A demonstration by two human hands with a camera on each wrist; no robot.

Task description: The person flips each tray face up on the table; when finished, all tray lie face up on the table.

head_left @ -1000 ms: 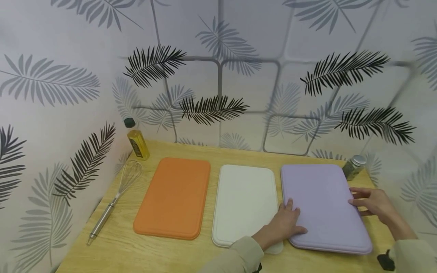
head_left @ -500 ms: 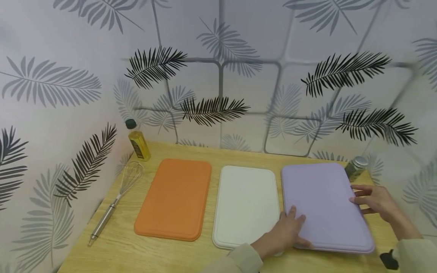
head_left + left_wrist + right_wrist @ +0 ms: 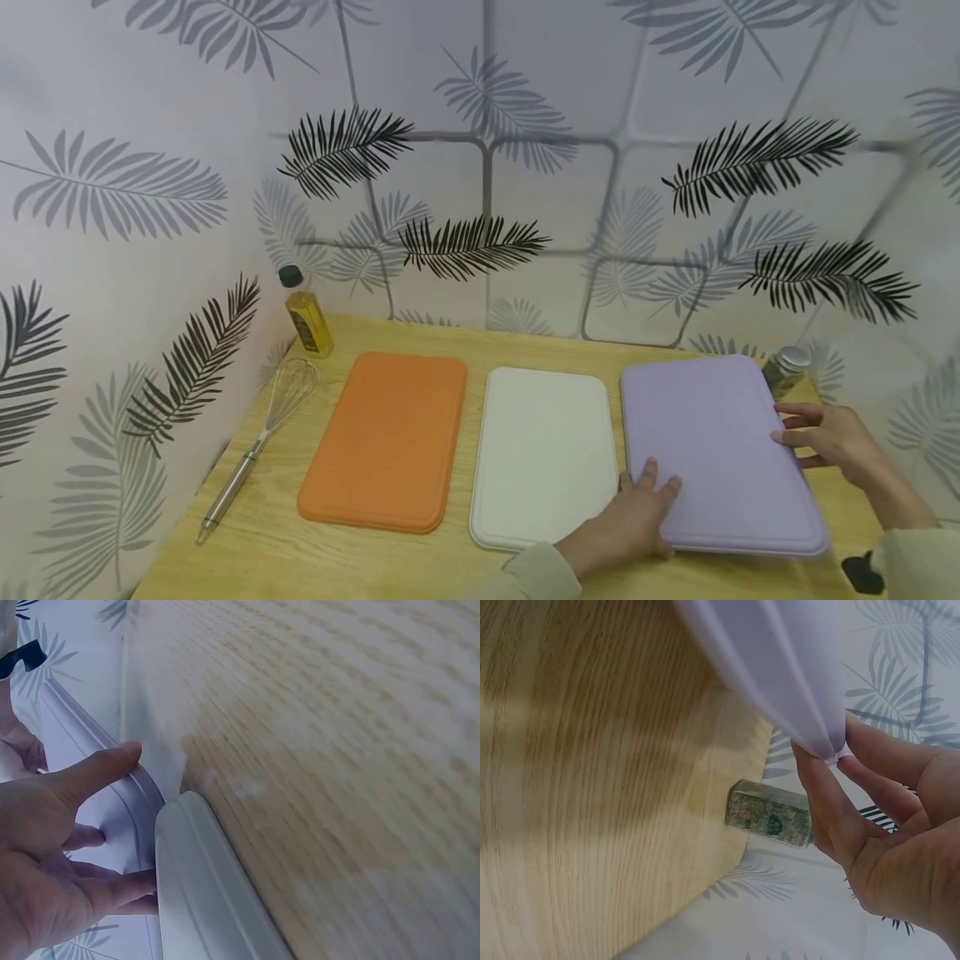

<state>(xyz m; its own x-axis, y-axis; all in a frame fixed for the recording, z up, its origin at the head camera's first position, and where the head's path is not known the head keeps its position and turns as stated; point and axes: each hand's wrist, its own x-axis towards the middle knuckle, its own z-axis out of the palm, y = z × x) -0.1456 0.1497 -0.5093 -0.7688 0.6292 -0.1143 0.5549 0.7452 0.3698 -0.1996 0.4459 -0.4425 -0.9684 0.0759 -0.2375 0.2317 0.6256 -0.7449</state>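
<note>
- While the left hand (image 3: 630, 521) is at the near left corner of the purple board (image 3: 712, 442), its fingers are spread apart; thumb touches the near edge, others touch the top face and left edge.
- Right hand (image 3: 836, 442) pinches the purple board's right edge, fingers and thumb clamped on it.
- Purple board is rightmost in the row, tilted, right side raised off the wooden surface (image 3: 420, 567).
- White board (image 3: 543, 450) lies flat in the middle, just beside the purple one.
- Orange board (image 3: 386, 442) lies flat left of the white one, small gap between.
- Whisk (image 3: 238, 477) lies slantwise left of the orange board, wires pointing away, metal handle toward the person.
- Jar (image 3: 785, 371), silver lid, by the purple board's far right corner, partly hidden.
- Yellow bottle (image 3: 310, 323), dark green cap, stands at far left, beyond the whisk.
- Leaf-print wall (image 3: 540, 192) behind everything.
</note>
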